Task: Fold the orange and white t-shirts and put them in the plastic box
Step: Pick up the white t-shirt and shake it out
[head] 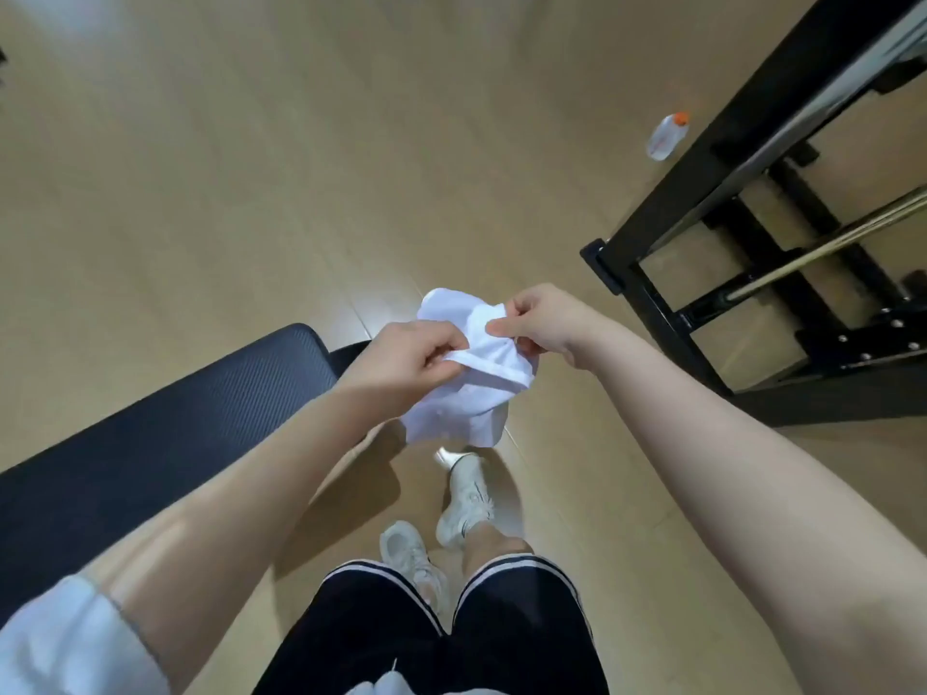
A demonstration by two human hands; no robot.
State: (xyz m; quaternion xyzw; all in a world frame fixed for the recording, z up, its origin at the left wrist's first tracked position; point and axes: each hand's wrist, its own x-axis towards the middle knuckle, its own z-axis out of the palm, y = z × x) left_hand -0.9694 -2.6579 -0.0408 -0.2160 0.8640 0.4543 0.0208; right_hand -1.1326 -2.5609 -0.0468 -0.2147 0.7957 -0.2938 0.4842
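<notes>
Head view: standing over the floor, I hold the bunched white t-shirt in mid-air, my left hand and right hand each pinching an edge. A loose pinch could drop it; neither orange shirt nor box shows.

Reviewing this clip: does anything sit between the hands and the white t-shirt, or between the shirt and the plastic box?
Nothing separates them: the left hand and right hand both pinch the bunched white t-shirt in the air. The plastic box is not in view, so the path to it cannot be judged.
</notes>
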